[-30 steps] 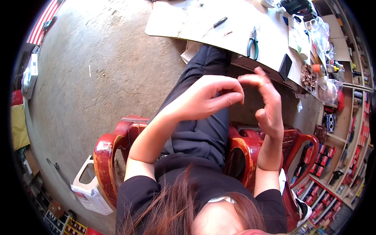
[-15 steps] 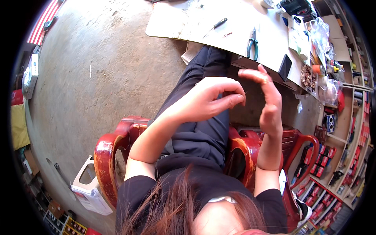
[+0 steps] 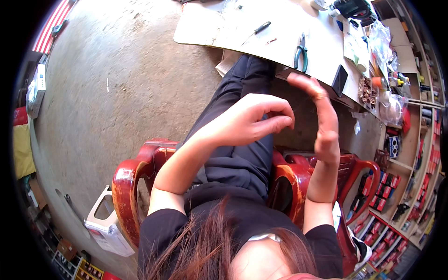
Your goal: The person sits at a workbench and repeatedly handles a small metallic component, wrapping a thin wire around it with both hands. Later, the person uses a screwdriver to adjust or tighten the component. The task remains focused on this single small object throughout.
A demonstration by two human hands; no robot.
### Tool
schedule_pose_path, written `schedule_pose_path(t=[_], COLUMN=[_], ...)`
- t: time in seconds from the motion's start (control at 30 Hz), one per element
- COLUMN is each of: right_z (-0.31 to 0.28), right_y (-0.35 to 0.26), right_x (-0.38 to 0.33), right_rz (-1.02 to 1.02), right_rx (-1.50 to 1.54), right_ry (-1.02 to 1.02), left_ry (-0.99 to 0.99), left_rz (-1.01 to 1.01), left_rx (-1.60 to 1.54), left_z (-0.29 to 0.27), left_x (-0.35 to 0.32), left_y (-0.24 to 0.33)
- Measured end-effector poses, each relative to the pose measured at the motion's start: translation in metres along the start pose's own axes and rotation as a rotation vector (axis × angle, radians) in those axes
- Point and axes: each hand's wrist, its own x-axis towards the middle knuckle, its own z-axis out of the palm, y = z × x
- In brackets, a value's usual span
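Note:
Above my lap, my left hand [image 3: 259, 119] is closed, its fingers curled over and the thumb pressed toward the fingertips. Whatever lies in that pinch, if anything, is too small or hidden to make out. To its right, apart from it, my right hand [image 3: 322, 112] is raised with fingers stretched out and slightly bent toward the left; nothing shows in it. Nearest to the right hand, on the white table, are pliers [image 3: 301, 53] with dark green handles and a black phone [image 3: 340, 80]. A screwdriver [image 3: 261, 28] with a dark handle lies farther left on the tabletop.
The white table [image 3: 200, 28] runs across the far side, over my legs. Plastic bags [image 3: 380, 42] and a tray of small brown pieces [image 3: 367, 92] crowd its right end. I sit in a red wooden armchair [image 3: 126, 186]. Shelves [image 3: 420, 177] with boxes stand at the right.
My right hand has shifted slightly to the right, its wrist and fingers turning a little. The left hand has barely moved and stays curled. The things on the table are unchanged.

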Motion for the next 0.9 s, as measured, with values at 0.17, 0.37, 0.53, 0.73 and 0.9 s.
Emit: schedule_pose_path(t=[0.17, 0.37, 0.53, 0.73, 0.9], right_z=[-0.007, 0.0, -0.009, -0.004, 0.008], right_y=[0.001, -0.02, 0.01, 0.007, 0.007], right_x=[-0.012, -0.003, 0.005, -0.007, 0.011], right_rz=[0.227, 0.122, 0.047, 0.114, -0.042], right_rx=[0.194, 1.395, -0.066, 0.931, 0.928], right_ry=[-0.285, 0.208, -0.099, -0.248, 0.033], left_ry=[0.063, -0.052, 0.018, -0.072, -0.14], left_rz=[-0.11, -0.06, -0.107, -0.077, -0.14], left_rx=[-0.174, -0.19, -0.268, -0.329, -0.414], left_z=[-0.007, -0.003, -0.007, -0.015, -0.007], left_x=[-0.002, -0.001, -0.004, 0.0, 0.0], left_y=[0.003, -0.002, 0.002, -0.006, -0.006])
